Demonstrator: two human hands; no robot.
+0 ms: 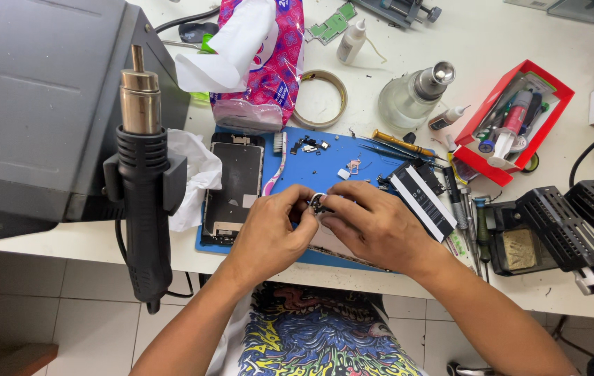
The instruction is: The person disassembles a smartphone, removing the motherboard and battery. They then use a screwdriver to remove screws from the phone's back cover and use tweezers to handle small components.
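Both hands meet over the blue work mat (325, 157) on the white bench. My left hand (269, 233) and my right hand (373, 223) pinch the same small dark phone part (316, 203) between their fingertips. Under my right hand lies a pale phone housing (328, 245), mostly hidden. An opened phone screen (234, 188) lies face down on the mat to the left of my hands. A black phone battery with a white strip (422, 198) lies to the right. Small screws and brackets (309, 146) are scattered at the mat's far edge.
A hot-air gun (142, 167) hangs on a grey station (39, 104) at left. A tissue pack (258, 56), tape roll (320, 97), glass bottle (412, 94), red tray of tools (513, 122), screwdrivers (460, 202) and a black stand (568, 223) surround the mat.
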